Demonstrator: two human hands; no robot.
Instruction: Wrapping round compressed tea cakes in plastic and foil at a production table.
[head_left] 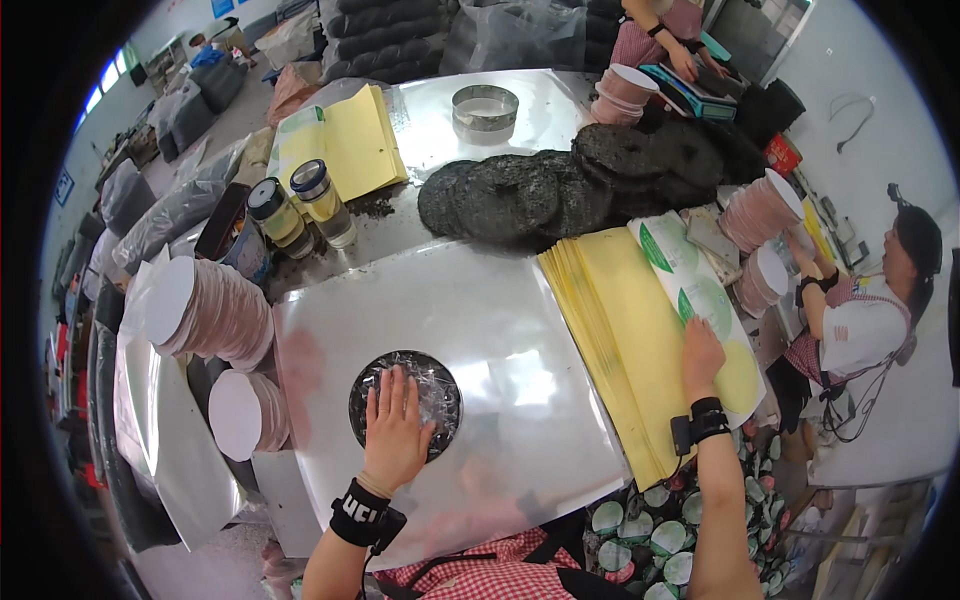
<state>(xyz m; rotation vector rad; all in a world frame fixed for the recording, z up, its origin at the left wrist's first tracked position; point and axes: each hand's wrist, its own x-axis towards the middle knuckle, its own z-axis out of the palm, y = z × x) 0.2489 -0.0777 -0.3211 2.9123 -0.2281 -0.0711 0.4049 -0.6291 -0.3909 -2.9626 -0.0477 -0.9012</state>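
While the left hand [395, 432] lies flat and spread on a dark round cake wrapped in clear film [405, 402], the cake is held down near the middle of a shiny metal sheet [520, 340] that covers the surface in front of the person. No pinch is made by this grip: the fingers are splayed and pressed on top of the film. The right hand [702, 357] is laid on the top leaf of a stack of yellow wrapping papers [620, 340] just to the right of the sheet, near a green round print; its fingers are extended and flat, and whether the edge of a leaf is already caught under them cannot be told. The step in hand is judged to be the fetching of a wrapper for the cake that is being steadied. For the next move, a single leaf would have to be separated from the stack and drawn across to the cake, care being needed that only one leaf is lifted. Further cakes, unwrapped and dark [520, 195], are piled at the far side of the surface, well apart from both hands.
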